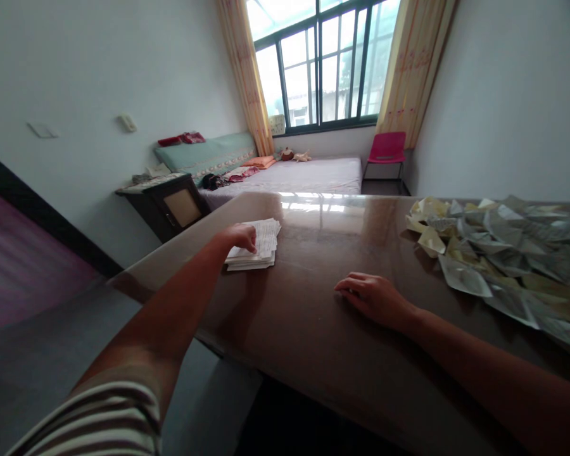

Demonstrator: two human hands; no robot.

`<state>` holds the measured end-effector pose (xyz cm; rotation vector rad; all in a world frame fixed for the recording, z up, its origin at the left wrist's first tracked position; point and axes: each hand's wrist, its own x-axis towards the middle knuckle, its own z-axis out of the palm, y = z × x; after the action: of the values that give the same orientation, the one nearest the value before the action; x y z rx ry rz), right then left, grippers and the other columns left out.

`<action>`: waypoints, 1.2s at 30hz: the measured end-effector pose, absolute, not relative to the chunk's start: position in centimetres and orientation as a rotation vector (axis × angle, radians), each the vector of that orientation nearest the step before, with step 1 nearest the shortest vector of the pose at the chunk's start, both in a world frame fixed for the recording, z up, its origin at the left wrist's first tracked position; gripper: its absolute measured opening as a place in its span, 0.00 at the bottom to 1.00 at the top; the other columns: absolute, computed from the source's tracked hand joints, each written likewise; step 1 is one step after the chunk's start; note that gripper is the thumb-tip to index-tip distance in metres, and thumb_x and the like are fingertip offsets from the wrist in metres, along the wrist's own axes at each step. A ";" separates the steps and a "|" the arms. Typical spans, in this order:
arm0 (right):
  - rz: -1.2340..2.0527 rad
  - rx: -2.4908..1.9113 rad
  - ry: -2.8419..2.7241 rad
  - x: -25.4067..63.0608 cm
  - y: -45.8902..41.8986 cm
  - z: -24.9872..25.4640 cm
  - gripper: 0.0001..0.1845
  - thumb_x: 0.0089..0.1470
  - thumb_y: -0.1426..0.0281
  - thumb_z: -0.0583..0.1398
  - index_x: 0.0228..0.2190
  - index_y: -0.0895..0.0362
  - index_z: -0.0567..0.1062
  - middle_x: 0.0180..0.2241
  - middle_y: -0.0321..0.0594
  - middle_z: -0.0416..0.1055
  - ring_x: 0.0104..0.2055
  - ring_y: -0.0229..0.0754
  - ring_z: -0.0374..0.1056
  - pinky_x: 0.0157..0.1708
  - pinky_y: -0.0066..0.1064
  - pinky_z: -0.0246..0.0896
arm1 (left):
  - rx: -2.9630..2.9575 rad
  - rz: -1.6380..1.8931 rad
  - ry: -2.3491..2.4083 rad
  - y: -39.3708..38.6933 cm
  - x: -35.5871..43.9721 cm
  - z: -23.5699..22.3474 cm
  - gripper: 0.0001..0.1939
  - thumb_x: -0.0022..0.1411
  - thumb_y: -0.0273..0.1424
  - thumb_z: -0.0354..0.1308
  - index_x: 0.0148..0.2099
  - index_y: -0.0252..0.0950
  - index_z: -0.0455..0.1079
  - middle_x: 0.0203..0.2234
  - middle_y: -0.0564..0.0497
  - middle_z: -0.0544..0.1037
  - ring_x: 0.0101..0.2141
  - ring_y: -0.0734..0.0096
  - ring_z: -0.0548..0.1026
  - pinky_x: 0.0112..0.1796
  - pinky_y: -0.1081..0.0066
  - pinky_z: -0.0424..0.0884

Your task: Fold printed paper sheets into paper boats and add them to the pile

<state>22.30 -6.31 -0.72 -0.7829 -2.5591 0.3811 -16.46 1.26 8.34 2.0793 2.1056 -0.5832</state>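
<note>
My left hand (244,237) is on a stack of paper sheets (266,244) at the left part of the table, its fingers closed on the top sheet. The sheets are white with print or writing on them, and their edges are uneven. My right hand (368,296) rests palm down on the bare brown tabletop, its fingers loosely bent and stretched out, with nothing visible in them. Far to its right lies a heap of folded paper pieces (498,240), pale grey and yellowish, pointed like little boats.
The glossy brown table (308,342) fills the foreground. Behind it are a bed (320,171), a dark bedside cabinet (180,202) and a pink chair (387,150) below a window. The folded paper heap runs off the right side of the view.
</note>
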 end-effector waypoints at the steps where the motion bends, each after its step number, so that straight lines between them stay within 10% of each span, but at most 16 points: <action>1: 0.378 -0.785 -2.557 22.3 -6.3 -0.7 0.13 0.61 0.67 0.51 0.41 0.51 0.75 0.39 0.39 0.74 0.38 0.41 0.71 0.37 0.30 0.62 | 2.076 -0.596 2.107 1.3 -16.3 8.3 0.20 0.45 0.44 0.66 0.38 0.37 0.77 0.31 0.51 0.80 0.35 0.63 0.74 0.36 0.72 0.66; 9: 0.357 -0.780 -2.555 22.3 -6.1 -1.1 0.13 0.60 0.67 0.52 0.41 0.51 0.75 0.39 0.39 0.74 0.38 0.41 0.71 0.37 0.30 0.62 | 2.005 -0.676 2.166 1.2 -16.1 7.7 0.17 0.64 0.37 0.55 0.53 0.34 0.66 0.48 0.46 0.71 0.45 0.61 0.72 0.44 0.58 0.72; 17: 0.373 -0.771 -2.575 22.4 -6.3 -0.8 0.14 0.60 0.67 0.52 0.41 0.51 0.75 0.39 0.39 0.74 0.38 0.41 0.71 0.38 0.30 0.62 | 2.066 -0.565 2.052 -0.4 -16.3 9.1 0.27 0.46 0.50 0.63 0.46 0.40 0.75 0.39 0.52 0.80 0.40 0.65 0.74 0.38 0.75 0.65; 36: 0.388 -0.768 -2.593 22.6 -6.4 -0.6 0.14 0.61 0.66 0.51 0.40 0.51 0.76 0.38 0.39 0.73 0.37 0.40 0.70 0.37 0.29 0.61 | 1.981 -0.310 1.880 -0.1 -19.2 8.3 0.36 0.42 0.53 0.61 0.49 0.36 0.75 0.41 0.48 0.80 0.40 0.63 0.75 0.37 0.75 0.68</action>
<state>22.57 -6.39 -0.56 -0.7680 -2.5934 0.3882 -19.17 -0.06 8.30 1.9814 1.8799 -0.3098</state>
